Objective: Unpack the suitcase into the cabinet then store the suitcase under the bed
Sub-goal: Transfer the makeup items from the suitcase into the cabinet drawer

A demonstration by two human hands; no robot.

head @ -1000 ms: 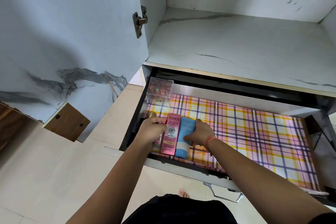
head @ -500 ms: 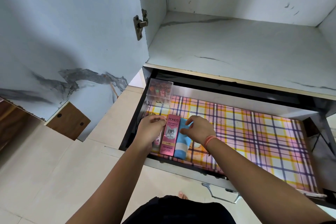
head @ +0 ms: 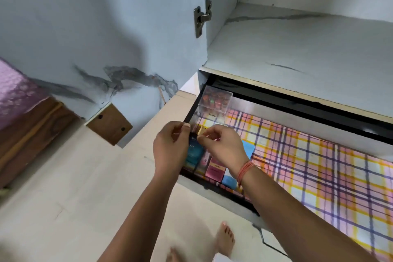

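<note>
Left hand and right hand both pinch dark tube over drawer edge; slack pinch could drop it onto floor.

Drawer liner: plaid of pink, yellow and purple on white. Carton: pink. Tube: light blue. Pack: teal. Thread on my wrist: orange. Cabinet door: pale blue-grey with dark marble veining.

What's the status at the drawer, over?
Left hand and right hand both pinching a small dark-and-gold item over the drawer, front left corner. Beneath: pink box, blue tube, teal pack. Nothing in the way.
</note>
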